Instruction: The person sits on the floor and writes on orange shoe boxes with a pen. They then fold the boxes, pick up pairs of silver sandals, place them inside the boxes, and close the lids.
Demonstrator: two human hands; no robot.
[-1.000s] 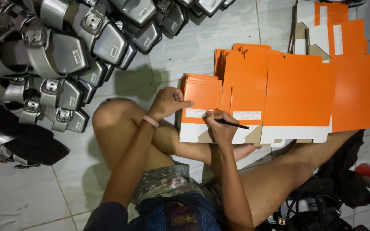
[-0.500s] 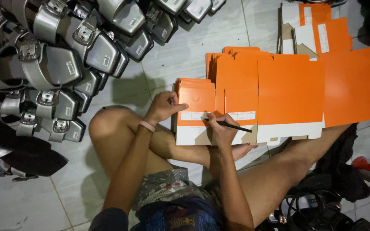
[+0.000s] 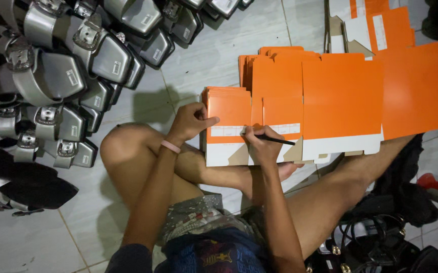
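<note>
Orange flat cardboard box blank (image 3: 252,126), head view, mid-frame, topmost of a stack of flattened orange blanks (image 3: 340,96) that spreads toward the upper right, lying across the person's crossed legs and the floor. Left hand (image 3: 192,120) loosely curled, index finger stretched out and pressing the blank's left panel next to its white label strip (image 3: 229,131); pink band on that wrist. Right hand (image 3: 261,144) closed around a black pen (image 3: 275,139), tip end on the white strip, pen shaft pointing right. Judgement: blank is light, thin, fairly stiff but will flex and crease if lifted by one corner; glossy face looks a bit slippery, so pinning it flat with a finger makes sense; best grabbed along a folded edge or with both hands at opposite sides. Pen light, rigid, pinch grip. No surface here, work sits on a pale tiled floor (image 3: 219,55). Upper left of frame: heap of grey metal parts (image 3: 62,71) with brackets, look heavy and hard. More orange-and-white blanks (image 3: 381,25) at top right. Lower right: dark bags and cables (image 3: 381,237), cluttered, dim.
</note>
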